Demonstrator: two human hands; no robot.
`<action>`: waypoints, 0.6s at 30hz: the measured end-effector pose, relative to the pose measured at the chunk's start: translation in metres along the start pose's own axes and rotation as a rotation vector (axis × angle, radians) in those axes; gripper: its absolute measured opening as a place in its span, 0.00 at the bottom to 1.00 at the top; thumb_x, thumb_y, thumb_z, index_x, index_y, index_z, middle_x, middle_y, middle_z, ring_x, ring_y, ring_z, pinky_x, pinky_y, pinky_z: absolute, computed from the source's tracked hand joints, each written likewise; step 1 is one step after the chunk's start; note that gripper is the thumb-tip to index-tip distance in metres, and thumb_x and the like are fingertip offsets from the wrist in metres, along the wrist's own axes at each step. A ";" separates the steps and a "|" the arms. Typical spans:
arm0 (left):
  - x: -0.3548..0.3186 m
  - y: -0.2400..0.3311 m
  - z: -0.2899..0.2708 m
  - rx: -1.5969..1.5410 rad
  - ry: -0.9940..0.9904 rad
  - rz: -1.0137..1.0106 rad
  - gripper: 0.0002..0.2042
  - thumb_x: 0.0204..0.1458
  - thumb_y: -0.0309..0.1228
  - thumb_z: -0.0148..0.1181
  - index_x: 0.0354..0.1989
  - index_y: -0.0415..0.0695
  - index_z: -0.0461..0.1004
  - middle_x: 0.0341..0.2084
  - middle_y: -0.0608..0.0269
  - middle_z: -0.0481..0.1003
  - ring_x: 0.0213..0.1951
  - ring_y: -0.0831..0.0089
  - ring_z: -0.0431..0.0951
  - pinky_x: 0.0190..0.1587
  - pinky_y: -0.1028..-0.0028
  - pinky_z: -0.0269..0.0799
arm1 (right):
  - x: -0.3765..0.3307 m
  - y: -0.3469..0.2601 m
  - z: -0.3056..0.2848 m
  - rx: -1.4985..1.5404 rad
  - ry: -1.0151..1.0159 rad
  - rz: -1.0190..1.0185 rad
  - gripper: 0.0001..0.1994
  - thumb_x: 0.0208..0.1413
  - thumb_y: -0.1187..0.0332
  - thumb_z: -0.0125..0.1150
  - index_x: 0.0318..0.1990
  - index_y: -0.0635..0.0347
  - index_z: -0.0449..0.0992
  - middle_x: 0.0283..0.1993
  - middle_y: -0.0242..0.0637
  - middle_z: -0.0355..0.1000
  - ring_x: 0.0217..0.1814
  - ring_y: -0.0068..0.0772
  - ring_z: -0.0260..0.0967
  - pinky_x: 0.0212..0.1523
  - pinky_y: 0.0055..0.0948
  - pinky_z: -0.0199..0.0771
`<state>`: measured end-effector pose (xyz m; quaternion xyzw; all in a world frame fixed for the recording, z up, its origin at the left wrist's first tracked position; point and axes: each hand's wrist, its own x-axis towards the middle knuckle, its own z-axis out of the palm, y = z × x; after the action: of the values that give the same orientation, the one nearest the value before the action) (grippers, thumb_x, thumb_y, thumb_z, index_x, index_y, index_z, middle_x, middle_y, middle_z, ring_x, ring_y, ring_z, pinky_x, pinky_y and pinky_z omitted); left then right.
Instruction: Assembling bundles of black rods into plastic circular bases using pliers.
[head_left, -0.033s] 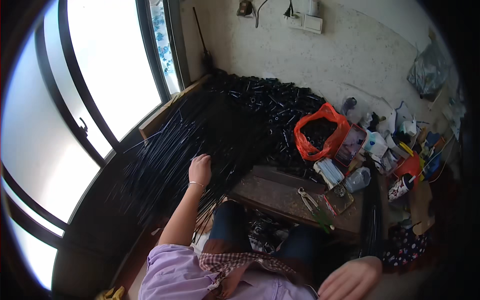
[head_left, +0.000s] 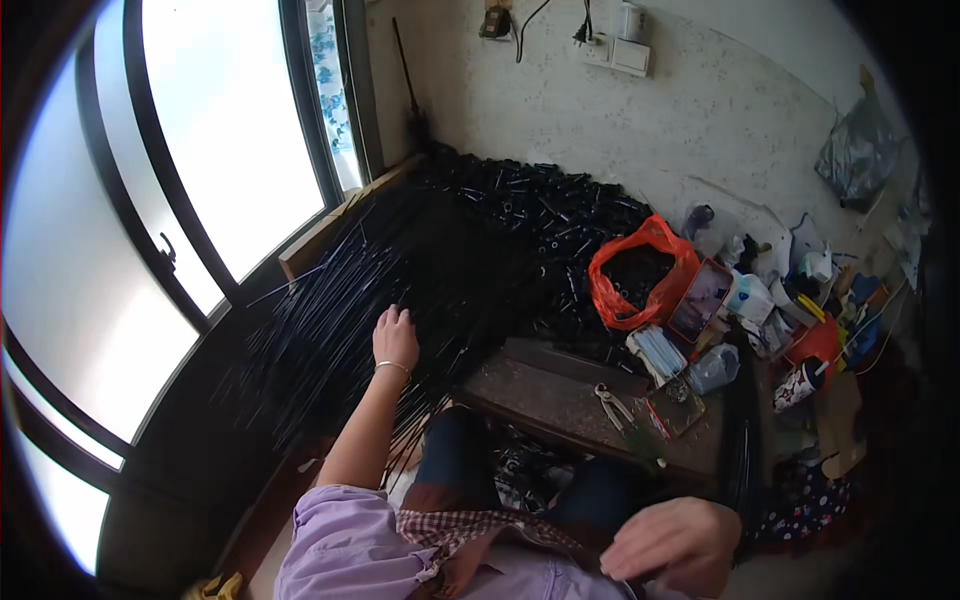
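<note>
A wide spread of long, thin black rods [head_left: 325,315] lies on the left of the work surface. Over its right part is my left hand [head_left: 396,342], a bracelet on its wrist. The fingers are bent down and closed among the rods; what they grip is hidden. Low on the right, above my lap, is my right hand [head_left: 675,545], back up and slightly smeared by motion. Its fingers stretch toward the left, and I see nothing held in them. Behind the rods a large heap of short black tubular parts [head_left: 540,200] reaches the wall.
Pliers [head_left: 613,405] lie on the wooden bench [head_left: 530,390] before me. An open red plastic bag [head_left: 605,305] holds more black parts. To its right are a pack of pale blue strips [head_left: 657,352], a patterned cup [head_left: 800,385] and assorted clutter. A wooden board [head_left: 300,255] edges the left side.
My right hand has moved up and to the left. My left hand has turned slightly, its fingers now pointing more straight ahead. The whole view has shifted a little.
</note>
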<state>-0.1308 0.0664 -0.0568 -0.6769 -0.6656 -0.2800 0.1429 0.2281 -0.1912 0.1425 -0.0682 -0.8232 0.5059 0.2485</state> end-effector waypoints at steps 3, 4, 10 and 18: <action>-0.002 -0.036 0.013 0.355 0.006 -0.180 0.17 0.49 0.29 0.49 0.48 0.40 0.66 0.48 0.54 0.65 0.50 0.61 0.65 0.51 0.62 0.62 | 0.007 0.116 -0.002 -0.614 0.575 0.546 0.13 0.45 0.71 0.60 0.41 0.61 0.75 0.43 0.42 0.72 0.48 0.43 0.68 0.48 0.35 0.67; 0.004 -0.037 0.016 0.456 0.027 -0.184 0.16 0.49 0.29 0.48 0.47 0.40 0.67 0.44 0.56 0.67 0.46 0.63 0.67 0.49 0.63 0.63 | -0.008 0.151 -0.008 -0.780 0.659 0.702 0.12 0.47 0.70 0.59 0.42 0.59 0.75 0.45 0.39 0.71 0.50 0.41 0.66 0.48 0.35 0.67; 0.045 -0.055 0.018 0.361 -0.042 -0.069 0.15 0.46 0.30 0.52 0.45 0.46 0.68 0.36 0.63 0.67 0.41 0.66 0.67 0.42 0.67 0.63 | -0.087 0.237 -0.017 -1.099 0.639 0.678 0.12 0.48 0.71 0.56 0.42 0.53 0.75 0.53 0.30 0.66 0.57 0.40 0.59 0.53 0.38 0.62; 0.071 -0.100 0.022 0.189 -0.181 -0.326 0.18 0.40 0.36 0.63 0.39 0.45 0.68 0.37 0.59 0.68 0.42 0.59 0.69 0.39 0.61 0.68 | -0.096 0.241 -0.022 -1.074 0.725 0.697 0.12 0.49 0.70 0.56 0.42 0.47 0.76 0.52 0.26 0.68 0.58 0.36 0.60 0.52 0.36 0.63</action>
<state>-0.2276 0.1442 -0.0522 -0.5661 -0.7998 -0.1738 0.0983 0.2883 -0.0930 -0.0913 -0.6013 -0.7542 0.0283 0.2622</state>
